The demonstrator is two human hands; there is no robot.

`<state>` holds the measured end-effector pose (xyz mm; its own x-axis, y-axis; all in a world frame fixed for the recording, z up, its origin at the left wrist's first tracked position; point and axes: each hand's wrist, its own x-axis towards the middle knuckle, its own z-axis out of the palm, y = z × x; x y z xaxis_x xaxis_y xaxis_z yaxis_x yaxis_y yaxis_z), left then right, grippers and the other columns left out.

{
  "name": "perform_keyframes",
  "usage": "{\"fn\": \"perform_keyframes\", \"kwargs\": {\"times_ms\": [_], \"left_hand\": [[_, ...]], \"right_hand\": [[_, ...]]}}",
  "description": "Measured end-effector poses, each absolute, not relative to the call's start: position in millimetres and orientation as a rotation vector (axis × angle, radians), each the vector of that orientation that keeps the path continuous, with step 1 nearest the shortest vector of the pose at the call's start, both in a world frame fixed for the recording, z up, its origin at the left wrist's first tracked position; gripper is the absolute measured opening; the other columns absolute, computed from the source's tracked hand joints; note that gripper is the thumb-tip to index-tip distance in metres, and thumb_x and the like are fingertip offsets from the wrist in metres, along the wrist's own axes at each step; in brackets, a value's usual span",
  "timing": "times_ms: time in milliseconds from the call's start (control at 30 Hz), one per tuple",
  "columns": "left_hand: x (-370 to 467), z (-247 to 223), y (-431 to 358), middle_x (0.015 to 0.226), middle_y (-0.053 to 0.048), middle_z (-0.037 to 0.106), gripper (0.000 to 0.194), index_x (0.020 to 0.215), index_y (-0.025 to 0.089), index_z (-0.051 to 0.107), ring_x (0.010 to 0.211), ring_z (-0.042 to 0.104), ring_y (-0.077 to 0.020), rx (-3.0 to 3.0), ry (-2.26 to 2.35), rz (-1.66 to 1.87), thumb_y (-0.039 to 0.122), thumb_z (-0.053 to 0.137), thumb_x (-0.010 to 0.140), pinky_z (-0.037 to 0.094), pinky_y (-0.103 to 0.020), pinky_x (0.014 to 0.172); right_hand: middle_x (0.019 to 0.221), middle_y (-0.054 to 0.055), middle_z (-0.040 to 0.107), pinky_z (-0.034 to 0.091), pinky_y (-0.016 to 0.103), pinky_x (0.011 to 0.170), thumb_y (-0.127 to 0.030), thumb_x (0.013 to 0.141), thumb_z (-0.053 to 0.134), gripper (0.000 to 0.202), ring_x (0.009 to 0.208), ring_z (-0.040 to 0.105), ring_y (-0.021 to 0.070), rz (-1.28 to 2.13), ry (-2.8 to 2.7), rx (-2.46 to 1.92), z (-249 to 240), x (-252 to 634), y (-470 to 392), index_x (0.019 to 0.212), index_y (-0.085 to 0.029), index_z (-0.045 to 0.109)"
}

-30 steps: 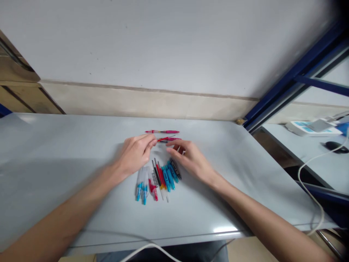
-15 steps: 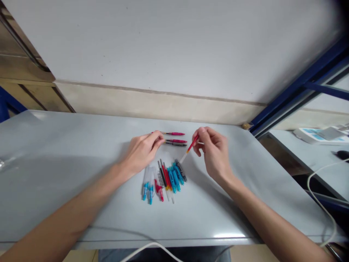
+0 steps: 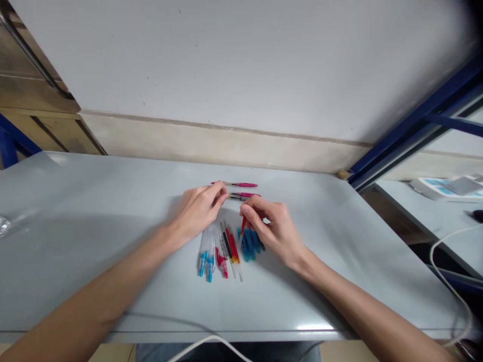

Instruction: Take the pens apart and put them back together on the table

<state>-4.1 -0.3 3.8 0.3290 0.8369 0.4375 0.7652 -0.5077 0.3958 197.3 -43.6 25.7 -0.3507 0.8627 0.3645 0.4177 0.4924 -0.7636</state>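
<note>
My right hand (image 3: 275,229) pinches a red pen refill (image 3: 243,224), its end slanting down over the blue grip sections (image 3: 249,247), which it partly covers. Thumb and fingertips of my left hand (image 3: 199,205) are closed at the left ends of a pink pen (image 3: 249,194) and a grey pen (image 3: 237,198); what they grip is hidden. Another pink pen (image 3: 247,185) lies just behind. In front of my hands are several loose red refills (image 3: 233,245), a black refill (image 3: 227,245), small springs (image 3: 222,242), clear barrels with blue ends (image 3: 209,261) and a red-ended part (image 3: 222,260).
The grey table (image 3: 113,251) meets a tiled wall base (image 3: 188,141) at the back. Crumpled clear plastic (image 3: 5,226) lies at the far left. A blue metal frame (image 3: 400,125) stands at the right, with a white cable (image 3: 449,281) hanging nearby. Another white cable (image 3: 211,339) crosses the front edge.
My right hand has moved left and toward me with the red refill, now over the blue grip sections. My left hand has stayed at the pens.
</note>
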Motion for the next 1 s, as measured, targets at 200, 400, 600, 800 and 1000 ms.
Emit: {"fn": "perform_keyframes", "kwargs": {"times_ms": [200, 400, 600, 800, 1000], "left_hand": [[-4.6, 3.7, -0.1, 0.080, 0.004, 0.072, 0.012, 0.098, 0.025, 0.060, 0.071, 0.067, -0.0154, 2.451, 1.558, 0.865, 0.031, 0.050, 0.099, 0.038, -0.026, 0.065], [-12.5, 17.4, 5.2, 0.075, 0.003, 0.070, 0.011, 0.091, 0.025, 0.059, 0.068, 0.063, -0.0174, 2.421, 1.756, 0.692, 0.033, 0.052, 0.095, 0.031, -0.027, 0.060], [-29.1, 23.9, -15.4, 0.061, 0.005, 0.060, 0.014, 0.079, 0.024, 0.055, 0.058, 0.052, -0.0146, 2.256, 1.784, 0.522, 0.035, 0.055, 0.088, 0.030, -0.026, 0.057], [-37.3, 6.8, -46.5, 0.053, 0.008, 0.045, 0.018, 0.081, 0.024, 0.052, 0.051, 0.042, -0.0126, 2.142, 1.740, 0.475, 0.039, 0.052, 0.089, 0.032, -0.025, 0.056], [-32.2, 6.4, -52.4, 0.055, 0.008, 0.045, 0.018, 0.080, 0.023, 0.050, 0.054, 0.045, -0.0131, 2.166, 1.823, 0.394, 0.037, 0.050, 0.091, 0.031, -0.025, 0.056]], "right_hand": [[0.061, -0.004, 0.049, 0.032, 0.026, 0.057, -0.036, 0.101, 0.054, 0.037, 0.056, 0.038, 0.0101, 0.668, -2.079, -1.206, 15.8, 191.8, -42.9, 0.068, -0.019, 0.051], [0.067, -0.001, 0.058, 0.033, 0.028, 0.061, -0.034, 0.098, 0.058, 0.032, 0.061, 0.045, 0.0129, 0.466, -2.129, -1.312, 12.3, 197.4, -36.4, 0.070, -0.019, 0.057], [0.072, 0.000, 0.059, 0.036, 0.027, 0.064, -0.025, 0.099, 0.056, 0.022, 0.065, 0.047, 0.0132, 0.639, -2.279, -1.086, 19.4, 211.1, -32.8, 0.081, -0.018, 0.065], [0.094, 0.001, 0.056, 0.041, 0.027, 0.077, -0.034, 0.079, 0.084, 0.025, 0.090, 0.051, 0.0172, 0.908, -2.614, -0.701, 32.5, 218.3, -38.8, 0.089, -0.020, 0.066], [0.094, 0.001, 0.050, 0.038, 0.028, 0.077, -0.034, 0.070, 0.091, 0.040, 0.090, 0.045, 0.0191, 0.857, -2.746, -0.652, 29.4, 217.5, -45.1, 0.082, -0.020, 0.056]]}}
